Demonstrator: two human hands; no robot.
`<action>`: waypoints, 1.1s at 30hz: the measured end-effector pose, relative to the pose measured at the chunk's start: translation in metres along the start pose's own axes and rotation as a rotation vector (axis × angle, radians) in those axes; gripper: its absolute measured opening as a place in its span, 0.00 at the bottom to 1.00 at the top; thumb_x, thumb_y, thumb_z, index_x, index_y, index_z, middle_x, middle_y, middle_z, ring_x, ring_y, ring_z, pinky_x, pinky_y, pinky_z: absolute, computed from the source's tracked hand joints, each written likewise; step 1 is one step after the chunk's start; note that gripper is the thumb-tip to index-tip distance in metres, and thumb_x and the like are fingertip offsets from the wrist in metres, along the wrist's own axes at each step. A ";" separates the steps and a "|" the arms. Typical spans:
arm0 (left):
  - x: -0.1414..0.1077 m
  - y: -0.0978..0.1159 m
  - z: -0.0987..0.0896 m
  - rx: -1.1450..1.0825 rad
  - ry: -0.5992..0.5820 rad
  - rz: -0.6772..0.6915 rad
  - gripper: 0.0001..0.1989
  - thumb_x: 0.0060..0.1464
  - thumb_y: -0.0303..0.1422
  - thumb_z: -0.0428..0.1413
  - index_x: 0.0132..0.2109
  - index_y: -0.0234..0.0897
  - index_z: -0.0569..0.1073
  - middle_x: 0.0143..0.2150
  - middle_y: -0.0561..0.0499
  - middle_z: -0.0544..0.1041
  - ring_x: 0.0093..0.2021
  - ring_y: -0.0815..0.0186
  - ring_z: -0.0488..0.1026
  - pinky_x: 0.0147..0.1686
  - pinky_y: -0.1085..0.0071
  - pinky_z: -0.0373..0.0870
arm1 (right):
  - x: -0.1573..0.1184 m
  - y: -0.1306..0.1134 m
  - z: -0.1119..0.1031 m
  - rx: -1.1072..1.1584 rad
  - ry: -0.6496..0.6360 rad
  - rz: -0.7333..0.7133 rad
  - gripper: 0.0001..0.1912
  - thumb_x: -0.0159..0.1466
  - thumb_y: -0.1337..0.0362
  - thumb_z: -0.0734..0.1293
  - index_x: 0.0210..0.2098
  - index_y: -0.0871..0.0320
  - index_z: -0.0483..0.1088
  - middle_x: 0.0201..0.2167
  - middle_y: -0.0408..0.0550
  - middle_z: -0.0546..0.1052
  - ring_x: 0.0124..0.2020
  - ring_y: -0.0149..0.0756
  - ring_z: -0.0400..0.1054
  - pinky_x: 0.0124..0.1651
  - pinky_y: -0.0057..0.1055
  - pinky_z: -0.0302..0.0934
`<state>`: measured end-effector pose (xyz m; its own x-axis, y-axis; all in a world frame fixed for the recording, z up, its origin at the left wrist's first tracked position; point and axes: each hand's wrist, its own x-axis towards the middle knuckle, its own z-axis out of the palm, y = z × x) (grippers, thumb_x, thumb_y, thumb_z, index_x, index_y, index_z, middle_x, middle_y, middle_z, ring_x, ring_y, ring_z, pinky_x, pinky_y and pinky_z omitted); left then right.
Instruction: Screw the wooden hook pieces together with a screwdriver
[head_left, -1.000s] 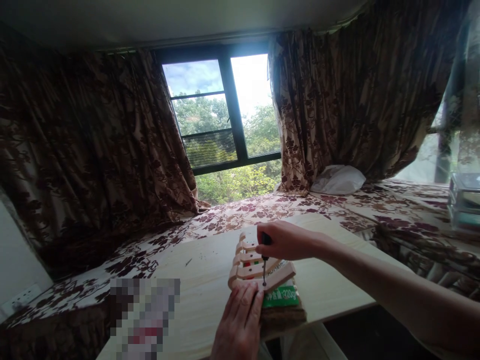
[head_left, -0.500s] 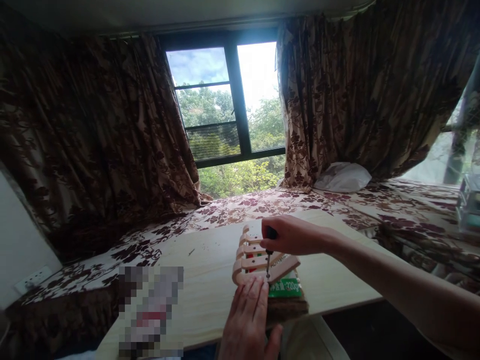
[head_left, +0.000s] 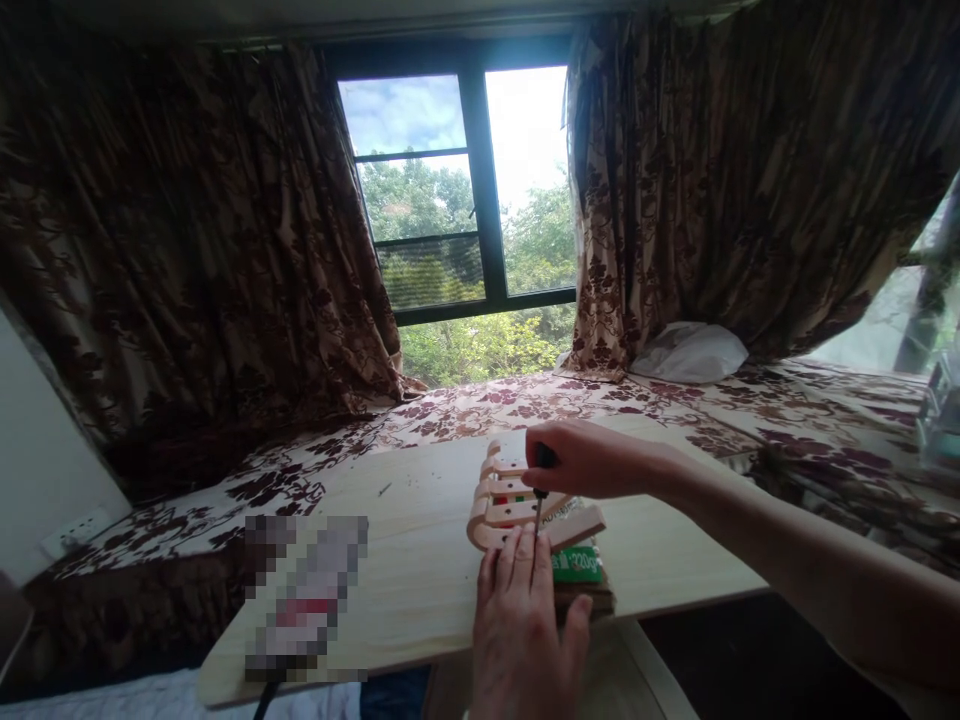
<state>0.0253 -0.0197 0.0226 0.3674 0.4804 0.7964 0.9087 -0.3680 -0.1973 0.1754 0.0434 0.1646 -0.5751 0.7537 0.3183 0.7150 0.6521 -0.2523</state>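
My right hand is wrapped round the dark handle of a screwdriver, held upright with its shaft pointing down at a curved, slatted wooden piece. My left hand lies with fingers stretched forward over the near edge of that wooden piece, beside the screwdriver tip. The tip itself is hidden behind my fingers. Dark round spots show along the slats. Under the wood lies a package with a green label, partly covered by my left hand.
The pale wooden board carries a blurred-out object on the left, with a dark cable, and small dark bits farther back. Behind are a floral-covered surface, a white plastic bag, patterned curtains and a window.
The view has shifted slightly. My left hand has moved a little right and forward, covering more of the wood's near edge. My right hand still grips the screwdriver.
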 end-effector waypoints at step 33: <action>-0.015 0.011 0.017 0.057 -0.090 -0.054 0.30 0.56 0.44 0.48 0.59 0.28 0.63 0.59 0.44 0.66 0.58 0.55 0.60 0.53 0.61 0.64 | 0.015 -0.006 -0.024 0.005 -0.250 -0.150 0.07 0.56 0.65 0.63 0.32 0.60 0.72 0.24 0.41 0.71 0.23 0.25 0.59 0.25 0.22 0.50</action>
<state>0.0334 -0.0176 -0.0007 0.3320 0.5682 0.7529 0.9363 -0.2952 -0.1901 0.1722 0.0483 0.1930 -0.7544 0.6457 0.1178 0.6132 0.7574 -0.2245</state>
